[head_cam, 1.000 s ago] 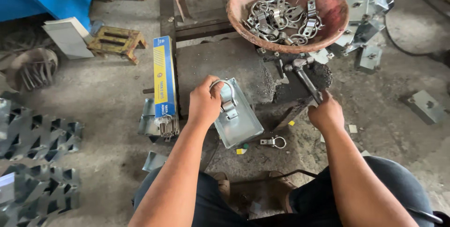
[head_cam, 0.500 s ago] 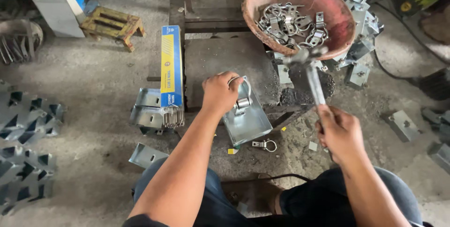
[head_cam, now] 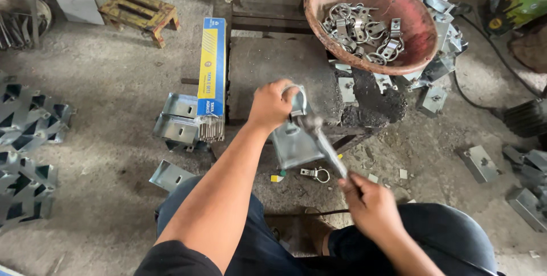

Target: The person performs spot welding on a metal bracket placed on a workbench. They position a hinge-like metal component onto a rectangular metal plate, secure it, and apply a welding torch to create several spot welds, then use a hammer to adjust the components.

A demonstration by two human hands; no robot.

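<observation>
While bracket (head_cam: 293,142) held, hammer (head_cam: 322,139) down

Hammer (head_cam: 323,142) blurred, head perhaps indistinct

I see a rust-red bowl (head_cam: 399,2) of silvery clamps (head_cam: 362,31), a blue-and-yellow striped box (head_cam: 212,65), a grey metal bracket (head_cam: 293,142) and a yellow stool (head_cam: 139,17).

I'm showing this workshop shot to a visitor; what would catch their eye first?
Probably the red bowl of metal clamps at top right. Then, at centre, the left hand gripping a grey metal bracket on the block while the right hand swings a hammer onto it. A blue-and-yellow box of rods lies left.
</observation>
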